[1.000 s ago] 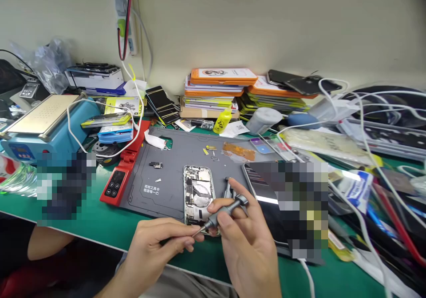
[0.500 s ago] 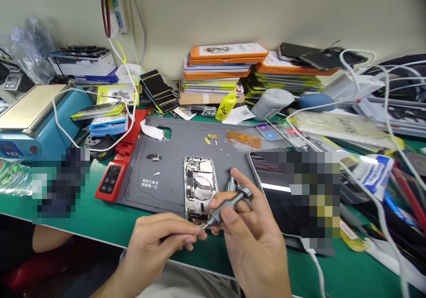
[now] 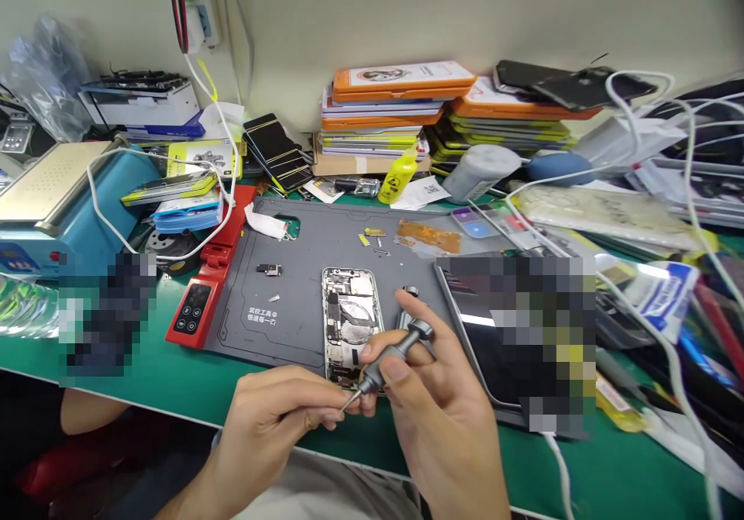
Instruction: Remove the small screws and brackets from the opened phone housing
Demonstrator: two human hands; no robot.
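Observation:
My right hand (image 3: 447, 404) is closed around a grey precision screwdriver (image 3: 380, 369), its cap end pointing up and right. A second grey screwdriver handle (image 3: 409, 297) shows between the fingers of that same hand. The thin tip of the first driver reaches down-left to the fingertips of my left hand (image 3: 279, 415). Those fingers are pinched together, and whatever they hold at the tip is hidden or too small to name. Just beyond both hands, an opened phone (image 3: 353, 311) with its inner parts exposed lies on a grey work mat (image 3: 302, 287); my fingers cover its lower right part.
Small phone parts (image 3: 270, 270) and tiny screws lie on the mat. A red control unit (image 3: 194, 307) borders it at left. To the right rests a dark tablet-like screen (image 3: 482, 349). Behind stand a yellow bottle (image 3: 397, 177) and stacked orange boxes (image 3: 401, 74); white cables cross the right side.
The view has shifted slightly. Both hands keep nearly the same pose, with the screwdriver tip still at the left fingertips.

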